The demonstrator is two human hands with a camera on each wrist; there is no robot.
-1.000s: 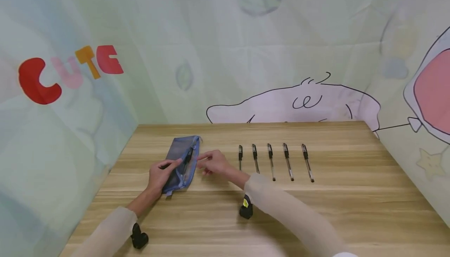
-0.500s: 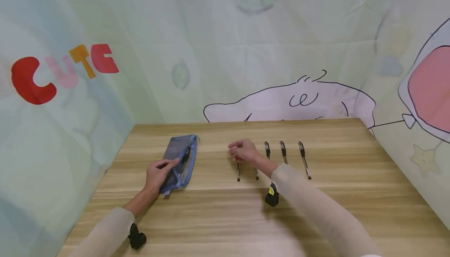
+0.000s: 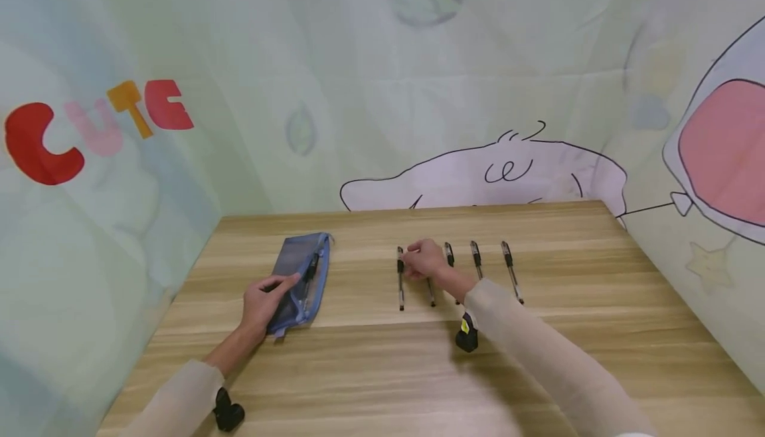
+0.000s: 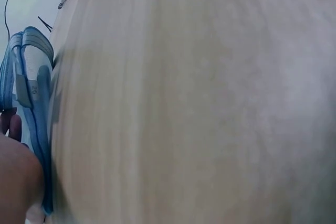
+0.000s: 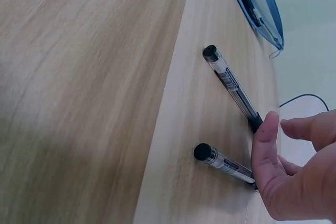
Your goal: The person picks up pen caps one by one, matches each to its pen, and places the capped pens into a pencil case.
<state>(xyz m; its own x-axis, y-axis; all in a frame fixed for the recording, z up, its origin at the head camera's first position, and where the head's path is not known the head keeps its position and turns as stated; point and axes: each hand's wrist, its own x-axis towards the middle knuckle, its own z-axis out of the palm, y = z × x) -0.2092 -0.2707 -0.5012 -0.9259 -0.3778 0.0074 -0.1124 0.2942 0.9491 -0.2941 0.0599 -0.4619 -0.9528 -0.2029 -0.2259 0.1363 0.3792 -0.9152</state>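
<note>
A blue mesh pencil case (image 3: 293, 254) lies unzipped at the left of the table with a black pen (image 3: 312, 267) inside. My left hand (image 3: 263, 301) grips the near left side of the case, thumb on top, holding its mouth apart. My right hand (image 3: 425, 259) is over the row of pens, its fingertips right at the dark grip of the leftmost pen (image 3: 401, 284). In the right wrist view the thumb overlaps that pen (image 5: 233, 90), with a small gap between thumb and forefinger. A second pen (image 5: 223, 163) lies beneath the hand, its upper part hidden.
More capped black pens lie side by side to the right, among them the rightmost pen (image 3: 512, 274). The wooden table (image 3: 358, 370) ends at a printed cloth backdrop (image 3: 269, 125). Each sleeve carries a black wrist camera, such as the right one (image 3: 467, 334).
My right hand has left the pencil case, moved right to the row of pens and lowered to the leftmost one. The left hand keeps its hold on the case. The head view has shifted slightly.
</note>
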